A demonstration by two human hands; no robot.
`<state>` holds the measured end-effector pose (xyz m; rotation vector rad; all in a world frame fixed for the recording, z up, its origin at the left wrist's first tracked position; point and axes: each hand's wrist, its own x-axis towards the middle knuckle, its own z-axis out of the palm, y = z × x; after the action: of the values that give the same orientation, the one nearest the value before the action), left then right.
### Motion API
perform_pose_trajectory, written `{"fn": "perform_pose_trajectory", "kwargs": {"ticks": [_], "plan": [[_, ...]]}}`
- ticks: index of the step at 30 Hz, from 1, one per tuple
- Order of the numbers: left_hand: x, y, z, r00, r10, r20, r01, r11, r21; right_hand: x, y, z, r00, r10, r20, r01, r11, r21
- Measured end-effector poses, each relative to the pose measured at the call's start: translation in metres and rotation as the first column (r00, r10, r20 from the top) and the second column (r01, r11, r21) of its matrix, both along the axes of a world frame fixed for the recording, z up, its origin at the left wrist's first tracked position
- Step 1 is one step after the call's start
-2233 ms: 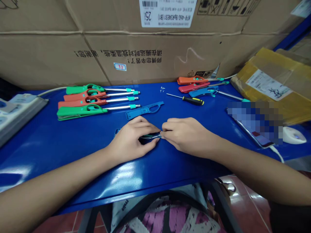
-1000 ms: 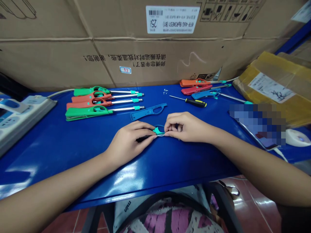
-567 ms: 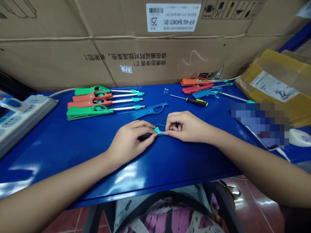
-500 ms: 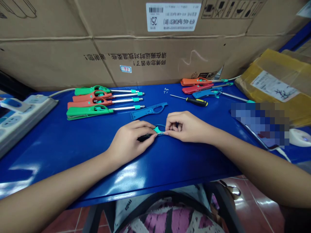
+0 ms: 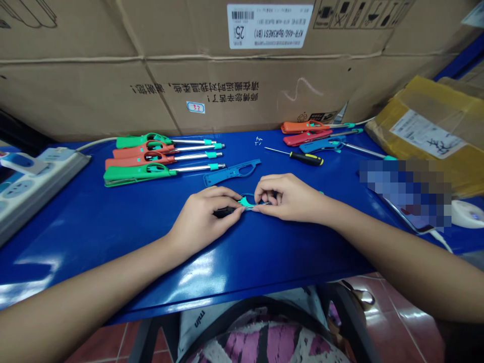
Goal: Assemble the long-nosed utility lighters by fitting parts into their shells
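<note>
Between my hands lies an opened blue lighter (image 5: 247, 194), its teal trigger (image 5: 246, 203) showing. My left hand (image 5: 206, 212) is closed on the handle end, where a dark part shows under the fingers. With thumb and fingers pinched together, my right hand (image 5: 289, 196) grips the lighter just past the trigger; the fingertips hide the exact spot. A loose blue shell half (image 5: 230, 174) lies just beyond my left hand. Behind my right hand is a screwdriver (image 5: 307, 159) with a black and yellow handle.
Several green and orange lighters (image 5: 139, 160) lie in a row at left. Orange, red and blue lighters (image 5: 308, 138) lie at back right. Small white bits (image 5: 258, 141) sit near the box (image 5: 212, 75). A power strip (image 5: 34, 186) is left; a phone (image 5: 404, 196) and taped parcel (image 5: 427, 131) are right.
My right hand has shifted slightly left along the lighter, its fingertips closer to my left hand. My left hand stays almost in place.
</note>
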<state>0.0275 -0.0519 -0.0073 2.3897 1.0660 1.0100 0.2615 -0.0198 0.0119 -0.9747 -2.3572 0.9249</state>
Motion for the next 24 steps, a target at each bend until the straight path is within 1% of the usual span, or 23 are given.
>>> {"fn": "perform_pose_trajectory", "kwargs": {"ticks": [5,10,12,19,24], "plan": [[0.0003,0.0006,-0.0003,1.000,-0.009,-0.009,0.009,1.000,0.028,0.0011,0.0004,0.0001,1.000,0.019,0.007,-0.019,1.000,0.011],[-0.0002,0.0013,-0.0006,1.000,-0.024,-0.013,0.025,0.998,0.054,0.0026,0.0018,-0.0038,0.999,0.054,0.003,-0.054,0.995,0.085],[-0.0003,0.0015,-0.0006,1.000,-0.022,-0.013,0.023,0.999,0.049,0.0024,0.0021,-0.0045,0.998,0.055,-0.007,-0.054,0.995,0.088],[0.0005,0.0015,0.0001,1.000,0.015,0.025,-0.014,1.000,-0.025,-0.0001,-0.0006,-0.0008,0.999,-0.023,-0.027,0.023,1.000,-0.004],[0.0016,0.0011,0.0016,0.999,0.020,0.032,-0.019,0.999,-0.051,-0.0007,-0.0018,0.0029,0.999,-0.036,0.008,0.037,0.998,-0.060]]}}
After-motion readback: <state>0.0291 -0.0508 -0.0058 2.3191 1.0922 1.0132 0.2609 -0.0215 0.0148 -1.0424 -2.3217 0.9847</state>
